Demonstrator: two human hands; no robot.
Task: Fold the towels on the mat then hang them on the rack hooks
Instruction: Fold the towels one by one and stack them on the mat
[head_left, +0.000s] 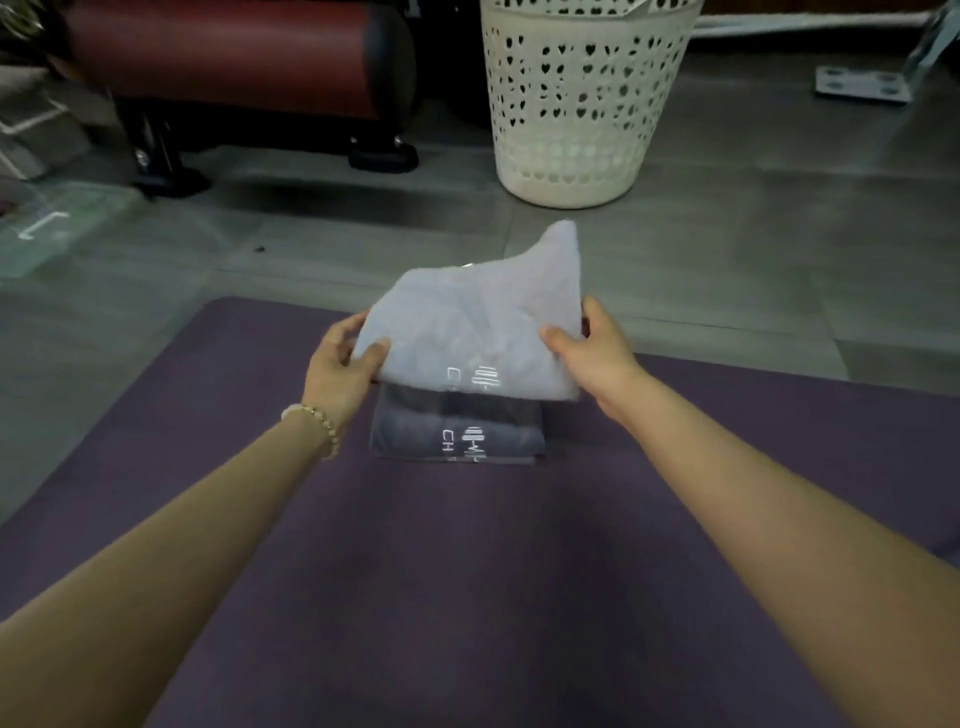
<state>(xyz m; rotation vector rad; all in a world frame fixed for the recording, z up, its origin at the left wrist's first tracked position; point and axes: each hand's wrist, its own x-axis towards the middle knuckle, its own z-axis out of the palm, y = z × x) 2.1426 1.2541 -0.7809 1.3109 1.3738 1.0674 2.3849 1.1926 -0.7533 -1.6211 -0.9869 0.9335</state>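
Purple rubber mat nearest us. We pinch folded pale lilac cloth towel at both side edges, left hand and right hand, thumbs on top, over folded dark grey towel on mat. Step, judged: stacking. Next: lower squarely, edges aligned.

white towel: folded, logo up, held above grey towel | grey towel: folded flat on purple mat
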